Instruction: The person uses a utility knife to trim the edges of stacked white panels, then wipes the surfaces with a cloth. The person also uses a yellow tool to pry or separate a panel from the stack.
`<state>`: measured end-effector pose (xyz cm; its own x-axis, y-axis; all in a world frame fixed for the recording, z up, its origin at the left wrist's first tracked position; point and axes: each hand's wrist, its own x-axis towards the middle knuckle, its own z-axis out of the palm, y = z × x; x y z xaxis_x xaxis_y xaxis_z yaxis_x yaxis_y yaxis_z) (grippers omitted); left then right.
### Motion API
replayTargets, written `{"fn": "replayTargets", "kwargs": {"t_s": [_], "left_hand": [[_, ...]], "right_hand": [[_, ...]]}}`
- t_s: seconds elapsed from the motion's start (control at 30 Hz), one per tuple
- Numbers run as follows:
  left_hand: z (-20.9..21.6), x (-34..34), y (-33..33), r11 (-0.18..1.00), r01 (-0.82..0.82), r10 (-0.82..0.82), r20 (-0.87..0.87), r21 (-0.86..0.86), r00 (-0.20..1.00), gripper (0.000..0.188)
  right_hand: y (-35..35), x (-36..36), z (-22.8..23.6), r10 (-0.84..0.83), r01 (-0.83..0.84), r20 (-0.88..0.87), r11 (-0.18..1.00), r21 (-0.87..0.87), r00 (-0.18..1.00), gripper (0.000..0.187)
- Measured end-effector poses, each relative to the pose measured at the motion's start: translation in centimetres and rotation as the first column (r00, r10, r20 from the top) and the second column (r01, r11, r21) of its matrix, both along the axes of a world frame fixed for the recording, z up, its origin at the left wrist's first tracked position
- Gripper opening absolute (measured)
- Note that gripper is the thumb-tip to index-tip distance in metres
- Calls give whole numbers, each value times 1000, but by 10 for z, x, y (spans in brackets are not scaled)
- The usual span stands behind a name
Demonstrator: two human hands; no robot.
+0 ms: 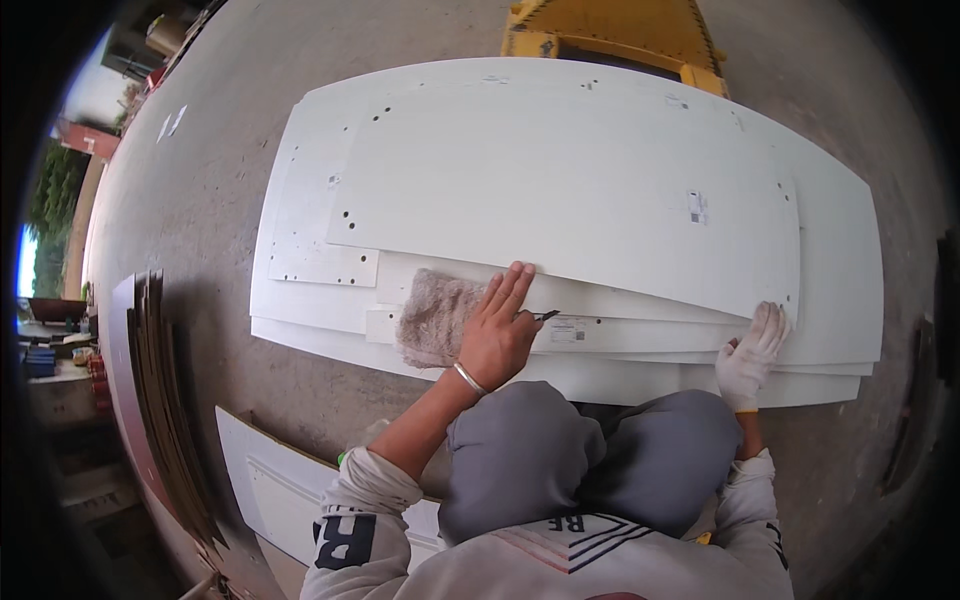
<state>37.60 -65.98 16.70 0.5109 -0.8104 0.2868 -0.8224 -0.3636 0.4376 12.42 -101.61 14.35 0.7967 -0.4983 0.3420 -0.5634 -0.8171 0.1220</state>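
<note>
A white panel (560, 190) with small dark holes lies on top of a stack of similar panels in front of my knees. My bare left hand (498, 325), a bangle at its wrist, has two fingers stretched onto the panel's near edge. Out past its thumb sticks a small dark pointed tool (547, 315), the rest hidden in the hand. Partly beneath this hand is a fluffy brownish-pink cloth (435, 318). My right hand (752, 355), in a white glove, lays its fingers flat at the panel's near right corner, thumb apart.
Lower panels (835, 290) jut out around the top one, some with labels. Beyond the stack stands a yellow metal frame (620, 30). Thin boards (165, 400) stand on edge at the left, and another white panel (275, 480) leans near my left elbow.
</note>
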Motion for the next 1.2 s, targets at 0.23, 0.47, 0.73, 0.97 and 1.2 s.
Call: {"fn": "replayTargets", "kwargs": {"t_s": [0.23,0.47,0.73,0.97,1.2], "left_hand": [[10,75,44,840,-363,303,-207,-404,930,12],[-26,195,176,572,-810,564,-654,-133,505,38],[10,143,168,712,-690,619,-348,-129,704,28],[7,161,161,866,-486,484,46,120,874,16],[13,158,163,824,-545,549,22,154,836,15]], "right_hand": [[-25,17,2,-64,68,-74,997,48,995,98],[-39,46,35,87,51,-273,886,461,958,88],[93,206,93,587,-442,-27,638,631,809,63],[149,262,44,745,-726,73,616,306,663,58],[141,270,36,686,-703,163,670,239,709,56]]}}
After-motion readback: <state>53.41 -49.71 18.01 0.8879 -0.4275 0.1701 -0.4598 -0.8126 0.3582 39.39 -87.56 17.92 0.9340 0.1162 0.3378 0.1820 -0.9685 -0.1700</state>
